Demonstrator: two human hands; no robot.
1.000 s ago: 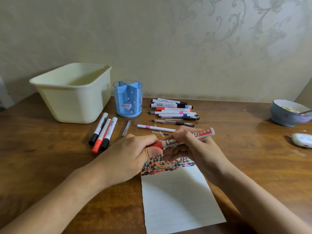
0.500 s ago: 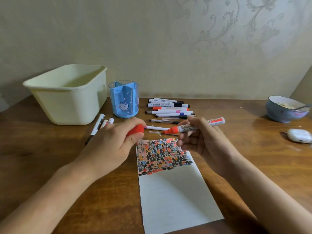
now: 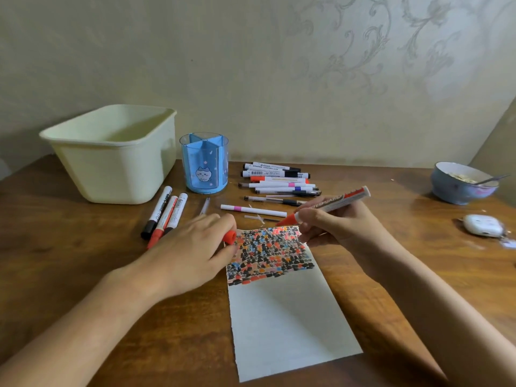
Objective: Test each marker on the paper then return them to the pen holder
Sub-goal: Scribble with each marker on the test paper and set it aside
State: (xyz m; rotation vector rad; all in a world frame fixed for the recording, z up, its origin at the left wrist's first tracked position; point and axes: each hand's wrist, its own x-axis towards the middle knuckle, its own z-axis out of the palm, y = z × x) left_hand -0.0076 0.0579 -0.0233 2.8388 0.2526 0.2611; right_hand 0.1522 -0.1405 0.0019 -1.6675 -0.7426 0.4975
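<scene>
Head view, from the left: a cream tub (image 3: 111,152) stands at the back of the wooden table (image 3: 69,261), and the blue pen holder (image 3: 204,166) is upright just beside it. Three capped markers (image 3: 164,216) lie side by side in front of the tub, caps toward me. My left hand (image 3: 192,255) rests at the left edge of the paper (image 3: 287,317), fingers curled round the red cap (image 3: 230,237). A loose pile of markers (image 3: 276,181) lies crosswise behind the sheet. My right hand (image 3: 332,227) grips the red marker (image 3: 326,206), its long axis slanting up to the right, bare tip pointing down-left at the paper's scribbled top edge. A bowl (image 3: 460,185) with a spoon sits far right.
</scene>
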